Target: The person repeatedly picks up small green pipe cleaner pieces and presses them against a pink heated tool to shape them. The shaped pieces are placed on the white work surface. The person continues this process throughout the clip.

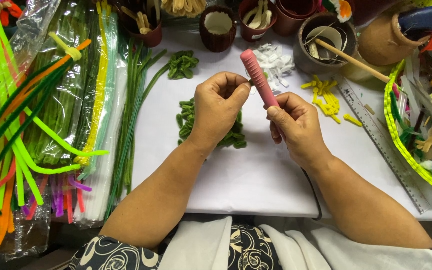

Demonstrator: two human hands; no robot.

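My right hand grips a pink rod-shaped tool that points up and to the left, with a dark cord trailing from below the wrist. My left hand is closed beside the tool's shaft, fingertips pinched on a small green piece that is mostly hidden. Under both hands lies a pile of curled green pipe-cleaner pieces on the white table.
Bundles of pipe cleaners in green, orange, yellow and white fill the left. Another green cluster, white scraps and yellow bits lie farther back. Brown pots, a metal ruler and a tool basket stand nearby.
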